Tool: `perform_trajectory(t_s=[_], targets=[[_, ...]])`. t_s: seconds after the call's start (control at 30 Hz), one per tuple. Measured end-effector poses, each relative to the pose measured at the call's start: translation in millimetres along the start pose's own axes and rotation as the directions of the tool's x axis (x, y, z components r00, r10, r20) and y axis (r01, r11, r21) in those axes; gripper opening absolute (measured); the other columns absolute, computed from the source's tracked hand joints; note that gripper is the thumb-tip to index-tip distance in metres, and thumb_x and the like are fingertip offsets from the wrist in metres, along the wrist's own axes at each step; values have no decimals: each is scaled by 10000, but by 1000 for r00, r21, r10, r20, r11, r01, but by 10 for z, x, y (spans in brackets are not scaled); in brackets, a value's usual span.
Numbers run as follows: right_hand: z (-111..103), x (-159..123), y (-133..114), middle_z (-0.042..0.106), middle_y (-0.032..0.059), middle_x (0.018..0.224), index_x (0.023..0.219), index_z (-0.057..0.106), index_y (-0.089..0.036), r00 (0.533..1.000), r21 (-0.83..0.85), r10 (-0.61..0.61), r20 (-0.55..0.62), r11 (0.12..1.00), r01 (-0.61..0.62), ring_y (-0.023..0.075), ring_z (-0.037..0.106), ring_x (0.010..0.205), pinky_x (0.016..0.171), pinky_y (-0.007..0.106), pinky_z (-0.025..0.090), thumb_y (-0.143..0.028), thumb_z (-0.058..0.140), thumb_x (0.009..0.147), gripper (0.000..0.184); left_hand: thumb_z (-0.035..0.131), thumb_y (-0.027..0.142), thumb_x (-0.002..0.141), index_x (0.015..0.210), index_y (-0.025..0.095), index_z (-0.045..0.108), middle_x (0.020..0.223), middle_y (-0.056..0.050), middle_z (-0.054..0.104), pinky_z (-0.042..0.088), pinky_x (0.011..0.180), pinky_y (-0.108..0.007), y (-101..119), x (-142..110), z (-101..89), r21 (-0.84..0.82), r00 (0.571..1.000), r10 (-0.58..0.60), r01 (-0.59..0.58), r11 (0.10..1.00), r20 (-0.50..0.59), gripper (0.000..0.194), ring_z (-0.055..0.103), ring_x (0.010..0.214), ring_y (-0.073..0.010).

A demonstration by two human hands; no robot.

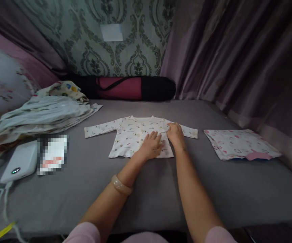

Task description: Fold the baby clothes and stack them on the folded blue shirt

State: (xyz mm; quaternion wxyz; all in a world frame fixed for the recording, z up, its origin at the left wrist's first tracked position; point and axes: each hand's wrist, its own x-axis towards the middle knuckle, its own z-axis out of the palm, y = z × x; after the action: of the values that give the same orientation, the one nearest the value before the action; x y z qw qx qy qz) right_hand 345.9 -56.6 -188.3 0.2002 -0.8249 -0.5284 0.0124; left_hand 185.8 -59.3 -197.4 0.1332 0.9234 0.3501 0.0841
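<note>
A small white baby shirt (127, 136) with a scattered print lies spread on the grey surface, front up, both long sleeves stretched out sideways. My left hand (151, 145) rests on its lower front with the fingers extended and apart; a bangle circles that wrist. At the shirt's right armpit, where the sleeve begins, my right hand (175, 134) has its fingers bent and closed on the fabric. The hand covers part of that sleeve, whose cuff shows beyond it.
Folded printed clothes (239, 143) lie at the right. On the left are a pile of clothes (47, 113), a white power bank (21, 160) with cables and a blurred-out item (53, 154). A black and maroon rolled bag (125, 88) lies along the patterned wall; curtains (212, 50) hang at the right.
</note>
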Motion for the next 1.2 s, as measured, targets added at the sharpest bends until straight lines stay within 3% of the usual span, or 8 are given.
perform_trajectory(t_s=[0.17,0.3,0.5,0.67,0.8,0.97,1.1,1.2], targets=[[174,-217,-448,399,174,1468,1429,388,-68,962,28,-250,108,968,248,271,311,1372,1113,417,233,-261,308,957,516,301,232,950,1349,93,443,1445,-178,438,270,1123,-459,-598,-223,-217,121,962,-220,241,963,-162,446,328,1387,-278],[359,-386,-546,210,158,1564,1478,299,-90,956,-45,-210,206,974,224,302,124,1442,1143,504,70,-419,269,983,596,276,386,972,1383,74,416,1479,-192,385,214,1139,-475,-898,-492,-163,213,949,-282,307,927,-141,534,265,1412,-314],[454,-400,-491,213,147,1565,1483,311,-141,958,-93,-190,213,973,213,316,133,1438,1136,520,51,-483,234,981,612,245,537,954,1454,109,334,1529,-166,302,139,1158,-471,-931,-610,9,209,948,-282,309,928,-151,664,211,1432,-312],[345,-416,-529,196,153,1569,1487,299,-137,947,-90,-193,257,971,222,306,123,1444,1138,527,54,-459,243,983,600,264,533,952,1437,87,363,1515,-193,316,159,1151,-490,-916,-606,-50,158,947,-274,300,941,-165,666,229,1425,-317],[245,-587,-597,148,142,1581,1499,259,-137,910,-42,-321,263,938,343,264,78,1457,1147,512,42,-446,238,986,599,200,434,982,1422,131,393,1498,-155,369,213,1142,-466,-906,-654,-72,101,949,-263,283,954,-174,568,272,1417,-266],[313,-803,-665,178,106,1579,1503,258,-167,871,-22,-385,305,912,411,246,113,1454,1152,497,40,-470,242,982,603,310,473,956,1439,93,365,1532,-177,281,169,1157,-471,-869,-685,-5,160,963,-244,261,952,-116,617,206,1433,-304],[330,-778,-642,184,116,1577,1503,253,-159,863,10,-386,326,914,405,255,115,1452,1143,514,38,-472,240,984,606,308,450,959,1357,121,480,1480,-154,398,249,1129,-456,-889,-641,-161,-102,942,-320,310,945,-99,544,318,1394,-287],[236,-742,-619,245,128,1559,1469,333,-165,846,93,-408,342,911,402,260,162,1439,1130,517,89,-434,312,977,561,209,407,981,1212,144,591,1255,-116,628,431,987,-354,-987,-668,-384,-439,870,-456,341,831,-187,518,567,1175,-225]])
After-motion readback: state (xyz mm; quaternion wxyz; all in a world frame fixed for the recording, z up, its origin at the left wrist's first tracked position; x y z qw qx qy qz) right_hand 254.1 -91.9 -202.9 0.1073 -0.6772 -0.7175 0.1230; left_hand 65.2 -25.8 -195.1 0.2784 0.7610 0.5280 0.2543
